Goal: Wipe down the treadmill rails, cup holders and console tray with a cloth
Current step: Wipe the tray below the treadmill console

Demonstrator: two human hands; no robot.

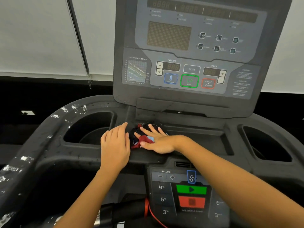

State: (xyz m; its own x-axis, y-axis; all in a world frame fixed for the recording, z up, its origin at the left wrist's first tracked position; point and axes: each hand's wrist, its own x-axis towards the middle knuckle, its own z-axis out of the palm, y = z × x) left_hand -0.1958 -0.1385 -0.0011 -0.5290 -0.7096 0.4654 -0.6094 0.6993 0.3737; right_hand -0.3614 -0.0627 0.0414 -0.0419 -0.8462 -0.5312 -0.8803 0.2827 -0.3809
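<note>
A crumpled dark, red and light-blue cloth [143, 139] lies at the left end of the black console tray [197, 137]. My right hand [156, 140] lies flat on the cloth, fingers spread and straight, pressing it onto the tray. My left hand [115, 145] rests flat with straight fingers on the tray ledge just left of the cloth, beside the left cup holder [88, 129]. The right cup holder [266, 143] sits at the far right. The curved left rail [32, 145] carries several white flecks.
The upright console panel [189, 76] with incline, speed, start and stop buttons rises behind the tray. A lower keypad [190, 193] with green and red buttons sits under my right forearm. A red safety cord [148, 209] hangs below. A blind cord [89, 81] hangs at left.
</note>
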